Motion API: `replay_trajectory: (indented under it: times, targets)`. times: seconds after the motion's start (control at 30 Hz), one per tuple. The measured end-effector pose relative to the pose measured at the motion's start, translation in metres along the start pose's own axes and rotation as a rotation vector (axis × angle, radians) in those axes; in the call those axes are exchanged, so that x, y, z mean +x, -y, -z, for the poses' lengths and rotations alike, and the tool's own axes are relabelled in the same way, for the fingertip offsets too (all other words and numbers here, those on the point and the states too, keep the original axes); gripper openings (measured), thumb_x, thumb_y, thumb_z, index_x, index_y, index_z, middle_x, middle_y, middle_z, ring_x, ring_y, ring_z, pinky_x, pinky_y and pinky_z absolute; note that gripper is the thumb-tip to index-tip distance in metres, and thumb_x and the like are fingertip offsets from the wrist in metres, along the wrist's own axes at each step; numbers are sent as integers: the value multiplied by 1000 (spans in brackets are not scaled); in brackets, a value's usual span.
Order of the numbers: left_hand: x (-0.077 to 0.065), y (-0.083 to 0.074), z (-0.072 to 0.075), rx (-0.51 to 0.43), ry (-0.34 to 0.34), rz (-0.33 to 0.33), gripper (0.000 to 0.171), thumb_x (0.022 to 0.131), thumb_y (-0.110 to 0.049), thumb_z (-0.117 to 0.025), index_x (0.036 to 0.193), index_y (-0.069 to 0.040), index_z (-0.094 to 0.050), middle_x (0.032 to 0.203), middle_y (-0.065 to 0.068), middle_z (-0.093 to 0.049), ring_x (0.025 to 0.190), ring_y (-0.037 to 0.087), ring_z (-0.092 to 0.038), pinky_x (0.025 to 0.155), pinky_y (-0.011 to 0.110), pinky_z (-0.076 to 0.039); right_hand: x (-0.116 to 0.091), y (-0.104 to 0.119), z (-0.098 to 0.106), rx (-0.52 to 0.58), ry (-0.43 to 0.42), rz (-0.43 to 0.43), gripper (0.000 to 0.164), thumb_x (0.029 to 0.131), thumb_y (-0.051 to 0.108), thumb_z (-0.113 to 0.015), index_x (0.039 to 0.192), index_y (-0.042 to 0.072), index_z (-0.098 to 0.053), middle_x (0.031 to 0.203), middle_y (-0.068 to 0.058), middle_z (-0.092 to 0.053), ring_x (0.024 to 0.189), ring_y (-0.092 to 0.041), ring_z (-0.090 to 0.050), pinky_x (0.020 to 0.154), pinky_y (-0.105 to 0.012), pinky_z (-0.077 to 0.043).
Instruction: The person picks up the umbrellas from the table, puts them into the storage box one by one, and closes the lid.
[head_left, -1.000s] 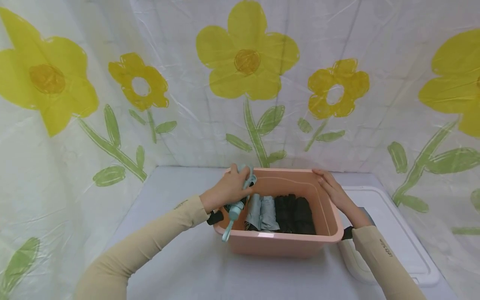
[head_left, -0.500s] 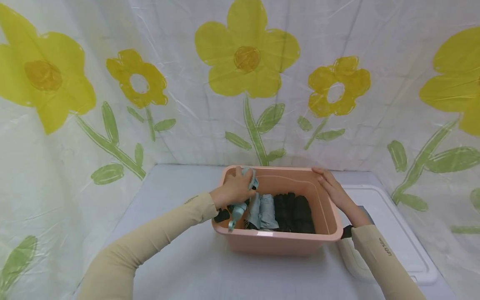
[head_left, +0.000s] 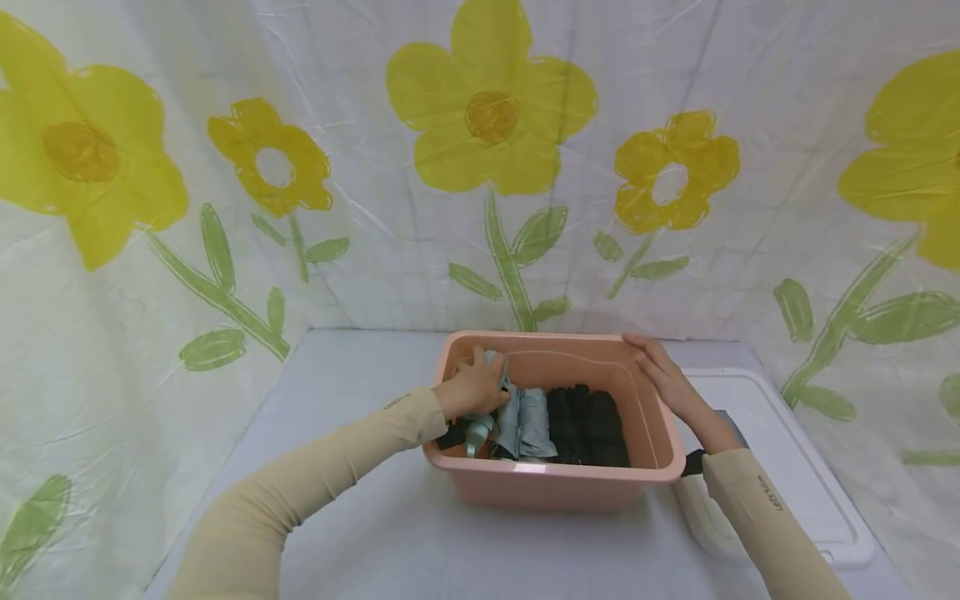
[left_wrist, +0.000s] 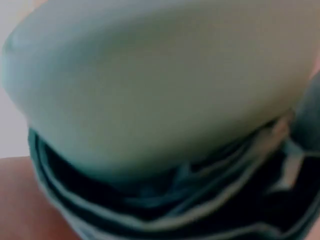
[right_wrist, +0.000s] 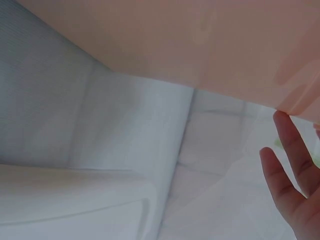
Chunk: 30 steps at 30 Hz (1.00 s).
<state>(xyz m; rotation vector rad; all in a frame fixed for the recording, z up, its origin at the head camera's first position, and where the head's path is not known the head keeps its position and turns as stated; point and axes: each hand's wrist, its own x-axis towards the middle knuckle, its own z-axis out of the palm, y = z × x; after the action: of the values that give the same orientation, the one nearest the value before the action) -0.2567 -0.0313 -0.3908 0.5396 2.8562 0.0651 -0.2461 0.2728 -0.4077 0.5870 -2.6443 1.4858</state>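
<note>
My left hand [head_left: 474,388] is inside the left end of a pink plastic bin [head_left: 558,490], gripping a light-blue folding umbrella [head_left: 480,428]. Its pale handle points toward the bin's front side. Close up in the left wrist view, the rounded handle end [left_wrist: 160,95] and dark fabric folds fill the frame, and the left fingers are out of sight. Right of the umbrella lie light-blue folded bundles [head_left: 535,423] and black ones [head_left: 606,429], side by side. At the bin's back right corner, my right hand [head_left: 666,382] rests on the rim, its fingers nearly straight.
A white lid [head_left: 795,483] lies on the table [head_left: 360,500] to the right of the bin, partly behind my right forearm. Beyond the table's back edge hangs a white curtain [head_left: 360,250] with yellow flowers. A white rounded edge of the lid [right_wrist: 70,195] shows in the right wrist view.
My left hand has moved right and down into the bin with the umbrella, whose handle and strap hung over the front rim before. My right hand has stayed in place.
</note>
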Motion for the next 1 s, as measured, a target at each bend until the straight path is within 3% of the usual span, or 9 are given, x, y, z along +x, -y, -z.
replay_trajectory:
  times: [0.23, 0.33, 0.53, 0.63, 0.67, 0.77, 0.87, 0.9, 1.0]
  targets:
    - [3, 0, -11, -18, 42, 27, 55, 93, -34, -53, 135, -9, -28, 137, 25, -26, 115, 32, -40, 90, 48, -40, -1, 3, 1, -22, -14, 3, 39, 100, 4, -32, 135, -13, -32, 139, -32, -27, 129, -46, -23, 100, -55, -21]
    - [4, 0, -13, -15, 56, 42, 56, 93, -34, -54, 135, -10, -28, 138, 24, -25, 117, 31, -37, 90, 46, -41, 1, -8, 2, -36, -19, 16, 39, 100, 6, -31, 136, -10, -32, 139, -30, -27, 129, -45, -24, 99, -53, -22]
    - [8, -1, -15, -2, 73, 92, 64, 91, -36, -56, 139, -9, -24, 140, 25, -24, 100, 28, -54, 80, 39, -47, 3, -20, 3, -43, -20, 22, 39, 101, 8, -30, 137, -8, -32, 140, -29, -27, 128, -44, -25, 100, -48, -24]
    - [14, 3, -26, 23, 35, 112, 68, 90, -39, -56, 141, -10, -21, 140, 25, -23, 95, 28, -57, 81, 40, -47, 3, -18, 1, -42, -24, 21, 39, 101, 8, -31, 137, -8, -33, 140, -29, -27, 128, -43, -25, 100, -44, -24]
    - [26, 9, -40, 36, 10, 100, 70, 89, -43, -56, 139, -9, -21, 138, 25, -23, 92, 29, -57, 77, 40, -48, 5, -24, 1, -39, -25, 20, 40, 101, 9, -31, 138, -6, -33, 140, -28, -27, 129, -42, -25, 100, -45, -24]
    - [43, 14, -54, 83, 50, 111, 70, 87, -45, -58, 137, -8, -24, 137, 21, -24, 104, 29, -48, 76, 40, -49, 7, -34, 0, -30, -20, 16, 41, 102, 15, -31, 139, -3, -32, 142, -25, -27, 130, -41, -24, 100, -51, -23]
    - [49, 13, -54, 64, 129, 135, 63, 86, -40, -61, 130, -7, -30, 134, 20, -25, 101, 28, -45, 70, 36, -49, 7, -37, 0, -8, -7, 5, 43, 103, 19, -30, 140, -2, -31, 143, -24, -25, 130, -41, -23, 100, -55, -22]
    - [40, 7, -42, 42, 169, 161, 60, 86, -35, -62, 131, -8, -32, 136, 19, -25, 102, 27, -45, 72, 35, -49, 7, -38, -1, -3, -2, 3, 43, 103, 20, -30, 140, -2, -31, 143, -24, -24, 130, -42, -23, 100, -56, -22]
    - [27, 2, -34, 37, 186, 166, 56, 89, -33, -59, 131, -10, -32, 136, 18, -25, 102, 26, -44, 74, 32, -48, 8, -40, -1, -5, 1, 4, 43, 103, 20, -30, 140, -2, -31, 143, -26, -24, 130, -43, -22, 99, -58, -21]
